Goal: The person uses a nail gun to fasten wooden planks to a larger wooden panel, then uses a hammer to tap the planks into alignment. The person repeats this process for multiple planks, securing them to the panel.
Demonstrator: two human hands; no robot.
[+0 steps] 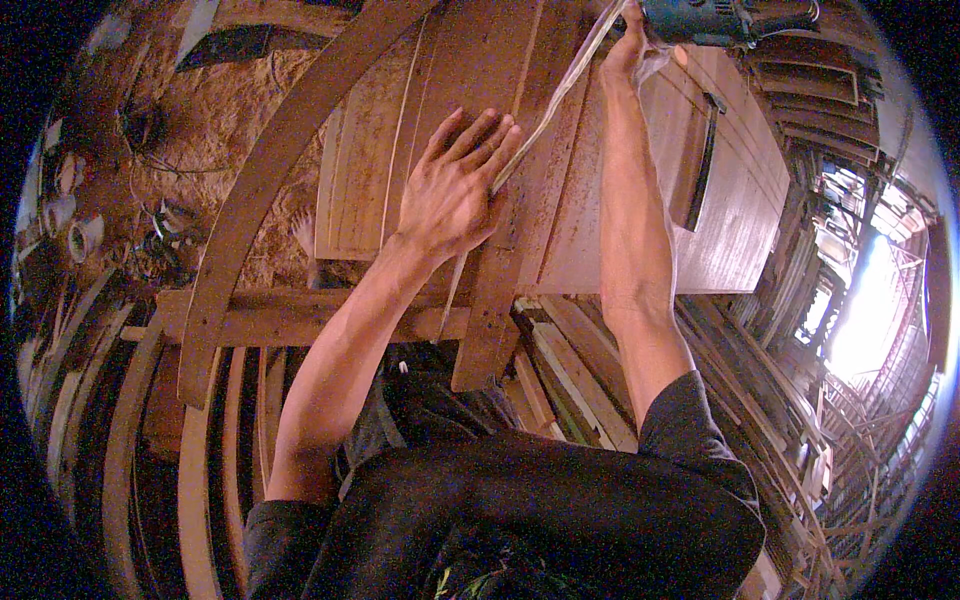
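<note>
The left hand (448,200) is spread palm down over the wooden panel (460,70), fingers extended and slightly parted, clamped on nothing visible; its palm side is hidden. A thin pale strip (560,100) passes beneath the hand and re-emerges below it; its material cannot be determined. The right hand (624,58) is cut off by the upper edge beside a teal power tool (700,22), also partly out of frame. Its fingers are mostly concealed, so whether they close on the tool cannot be told. A dark, narrow object (701,170) lies right of the forearm, indistinct. Glare (870,310) obscures the far right.
</note>
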